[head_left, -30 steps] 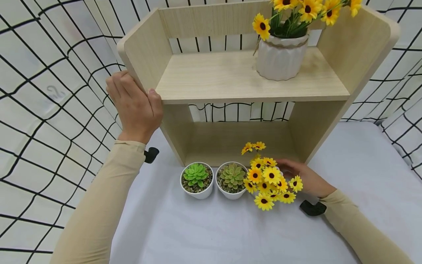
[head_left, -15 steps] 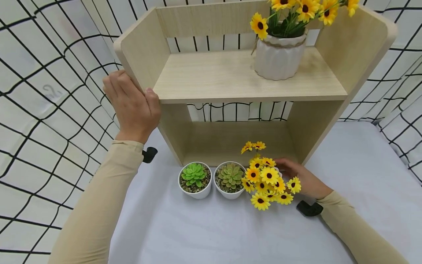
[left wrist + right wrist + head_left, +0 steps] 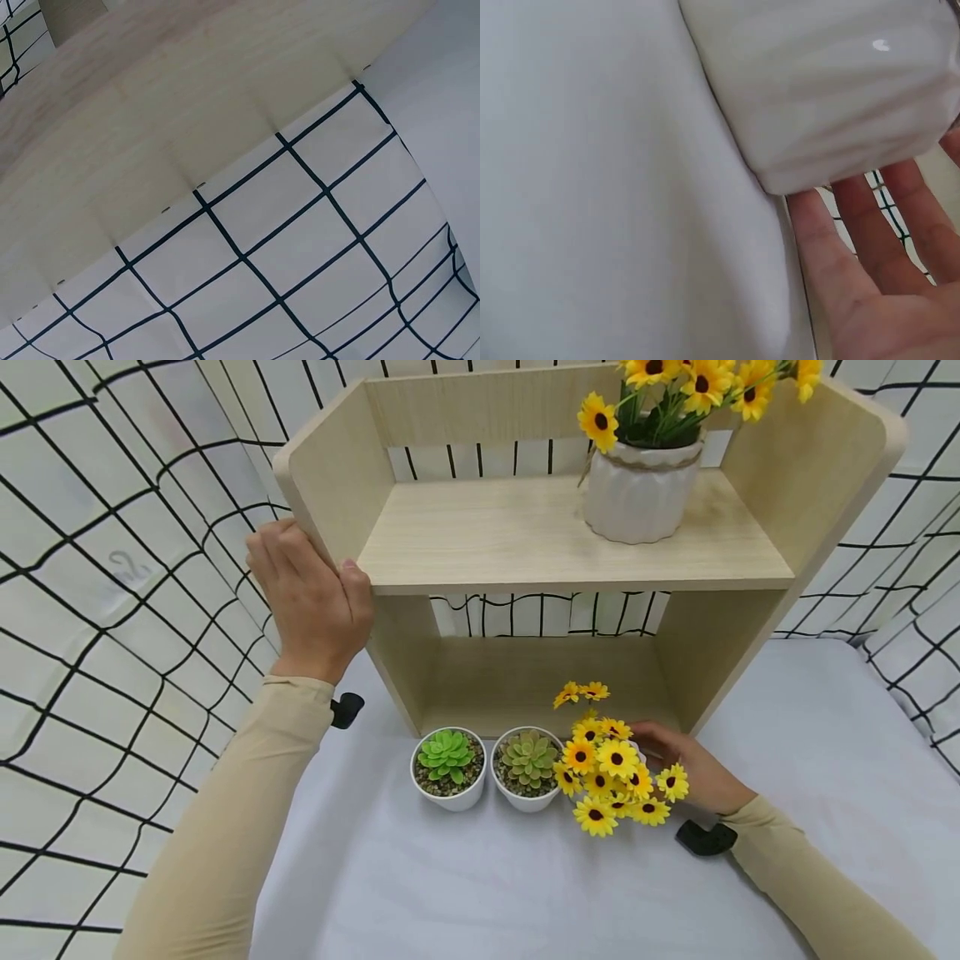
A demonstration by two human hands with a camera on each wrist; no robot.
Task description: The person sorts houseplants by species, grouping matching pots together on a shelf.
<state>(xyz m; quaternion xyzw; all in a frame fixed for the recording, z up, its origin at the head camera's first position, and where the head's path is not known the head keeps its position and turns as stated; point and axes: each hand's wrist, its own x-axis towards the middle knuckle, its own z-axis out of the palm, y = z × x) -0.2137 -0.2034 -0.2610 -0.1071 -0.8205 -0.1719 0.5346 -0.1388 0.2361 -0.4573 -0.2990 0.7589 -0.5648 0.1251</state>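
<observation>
My left hand [image 3: 315, 597] grips the front edge of the left side panel of a pale two-tier wooden shelf [image 3: 480, 531], thumb near the upper board. Its fingertips are hidden in the head view; the left wrist view shows only the panel [image 3: 165, 150]. At the lower tier's front right, my right hand [image 3: 693, 764] is at a pot of small yellow flowers [image 3: 617, 760]. In the right wrist view, its nearly straight fingers [image 3: 832, 255] reach behind the ribbed white pot [image 3: 832, 90], which stands on the white cloth. The thumb is hidden.
Two white pots, one with a bright green succulent [image 3: 446, 755] and one with a duller succulent [image 3: 529, 758], line up left of the flowers. A larger white pot [image 3: 641, 493] with yellow flowers stands on the upper board. Black wire mesh [image 3: 135, 593] surrounds the cloth-covered table [image 3: 465, 893].
The head view shifts slightly. Both hands and all the pots keep practically the same places.
</observation>
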